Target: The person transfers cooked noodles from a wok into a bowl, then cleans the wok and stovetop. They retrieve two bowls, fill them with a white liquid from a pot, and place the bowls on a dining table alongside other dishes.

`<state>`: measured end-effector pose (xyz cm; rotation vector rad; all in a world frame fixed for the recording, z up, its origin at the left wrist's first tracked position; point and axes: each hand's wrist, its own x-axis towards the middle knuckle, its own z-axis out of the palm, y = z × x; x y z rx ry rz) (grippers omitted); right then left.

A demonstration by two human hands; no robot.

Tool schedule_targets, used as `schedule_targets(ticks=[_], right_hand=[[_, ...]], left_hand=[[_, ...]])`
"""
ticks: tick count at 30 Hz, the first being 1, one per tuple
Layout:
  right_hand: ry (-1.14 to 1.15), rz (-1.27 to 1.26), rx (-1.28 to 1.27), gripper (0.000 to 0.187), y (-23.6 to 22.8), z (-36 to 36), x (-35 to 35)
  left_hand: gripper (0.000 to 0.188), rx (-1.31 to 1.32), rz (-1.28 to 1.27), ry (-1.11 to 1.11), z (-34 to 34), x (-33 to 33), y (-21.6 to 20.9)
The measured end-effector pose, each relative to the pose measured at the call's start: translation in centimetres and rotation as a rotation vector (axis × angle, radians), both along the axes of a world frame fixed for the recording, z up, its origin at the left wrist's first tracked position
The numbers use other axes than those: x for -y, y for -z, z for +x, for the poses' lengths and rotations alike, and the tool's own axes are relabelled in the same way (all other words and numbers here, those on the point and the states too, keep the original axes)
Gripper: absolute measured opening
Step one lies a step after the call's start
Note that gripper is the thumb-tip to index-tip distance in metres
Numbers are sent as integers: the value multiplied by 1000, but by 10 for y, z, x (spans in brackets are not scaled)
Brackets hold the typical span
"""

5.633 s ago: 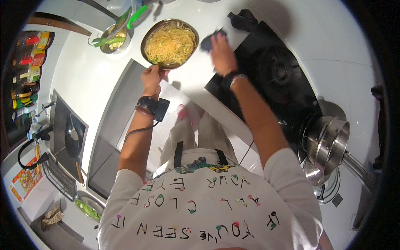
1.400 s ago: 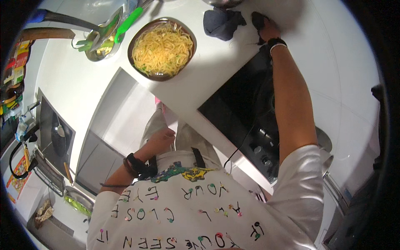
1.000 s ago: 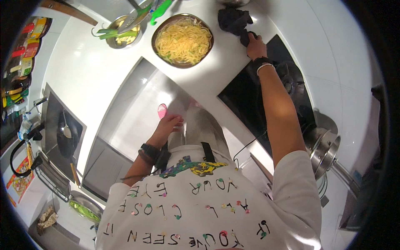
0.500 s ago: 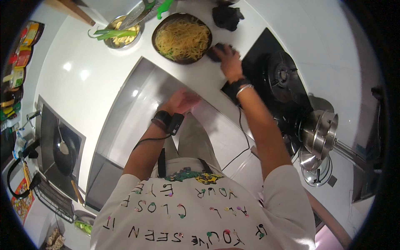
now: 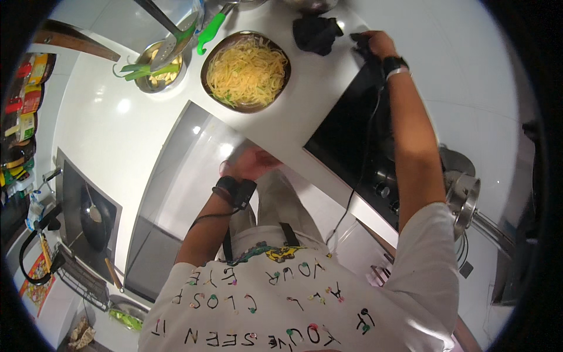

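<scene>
Right hand: now at the far corner of the stove by the wall; half a second ago it was beside the steel dish. Right hand (image 5: pixel 381 43), dark cloth (image 5: pixel 365 51), black gas stove (image 5: pixel 340 126), steel dish (image 5: pixel 251 109).
Right grip: fingers curled in, bunching the dark cloth between them.
Left hand (image 5: pixel 252 162): stays low over the floor, in front of the tabletop (image 5: pixel 319 76) edge; blurred, can't tell how far the grip is open.
Second dark cloth (image 5: pixel 316 35): crumpled on the tabletop, between dish and right hand, same spot as before.
Steel dish: on the tabletop, full of yellow noodle-like strips (image 5: pixel 246 70).
Steel bowl (image 5: pixel 178 81): left of dish, green onion (image 5: pixel 138 71) across it.
</scene>
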<state>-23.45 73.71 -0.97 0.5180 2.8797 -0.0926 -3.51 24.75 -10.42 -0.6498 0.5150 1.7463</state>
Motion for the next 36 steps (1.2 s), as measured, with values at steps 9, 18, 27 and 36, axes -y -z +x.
schedule_targets(ticks=[9, 18, 27, 36], right_hand=[[113, 86, -131, 49, 84, 44, 61], [-101, -96, -386, 57, 55, 218, 300], [7, -240, -381, 53, 48, 283, 400], [230, -446, -676, 45, 25, 315, 354]], left_hand=[[51, -580, 182, 242, -6, 6, 0], [59, 47, 418, 209, -2, 6, 42], [46, -1391, 70, 393, 2, 8, 106], [32, -99, 251, 273, 0, -1, 61]])
